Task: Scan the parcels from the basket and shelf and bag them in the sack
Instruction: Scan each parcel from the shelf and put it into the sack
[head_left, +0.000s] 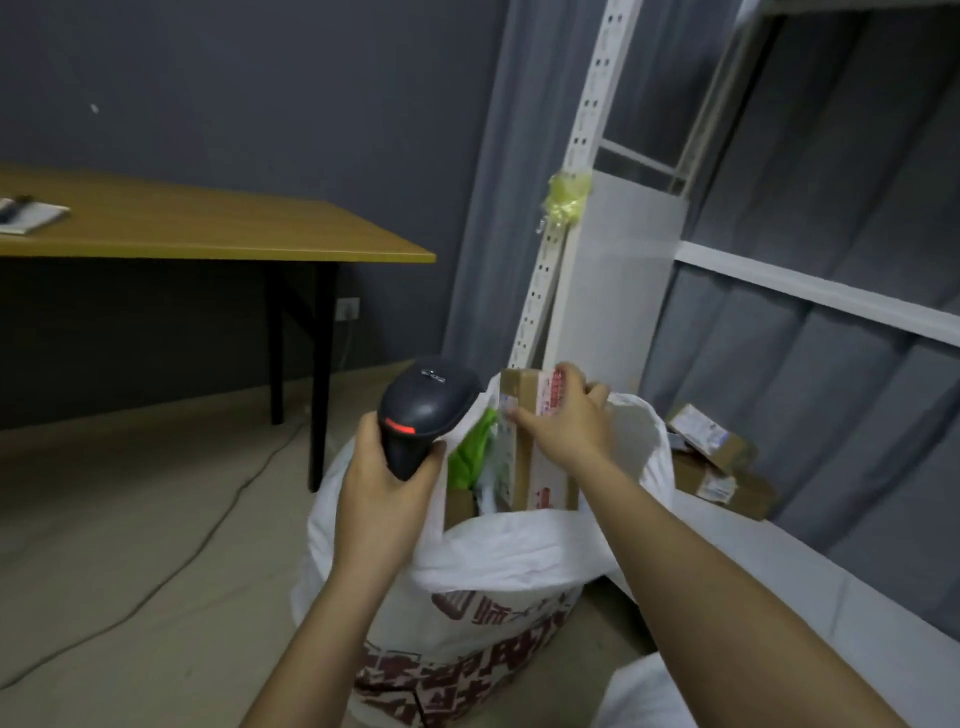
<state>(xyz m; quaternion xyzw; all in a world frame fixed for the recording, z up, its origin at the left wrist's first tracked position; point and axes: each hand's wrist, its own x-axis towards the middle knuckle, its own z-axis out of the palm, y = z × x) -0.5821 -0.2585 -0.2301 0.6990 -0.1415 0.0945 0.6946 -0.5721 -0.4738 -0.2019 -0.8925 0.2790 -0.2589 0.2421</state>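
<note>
- White metal shelf unit (810, 291) fills the right side; a few cardboard parcels (719, 462) lie on its lowest board, not yet bagged.
- Wooden table (208, 228) stands well apart on the left, with a notepad (28, 215) on it.
- White woven sack (467, 587) with red printing stands open between the arms, already holding a green packet (470, 452) and other parcels.
- Cardboard box (535, 447) stands on end in the sack's mouth; the right hand (566, 421) grips its upper edge, fingers curled over the top and thumb on the near face.
- Handheld barcode scanner (423, 410) is held by its handle in the left hand (387, 486), fingers wrapped round it, head pointing away over the sack.
- Step in hand, as I judge it: bagging this box. Next it wants letting go once the box is settled low, then a reach right to the shelf parcels.
</note>
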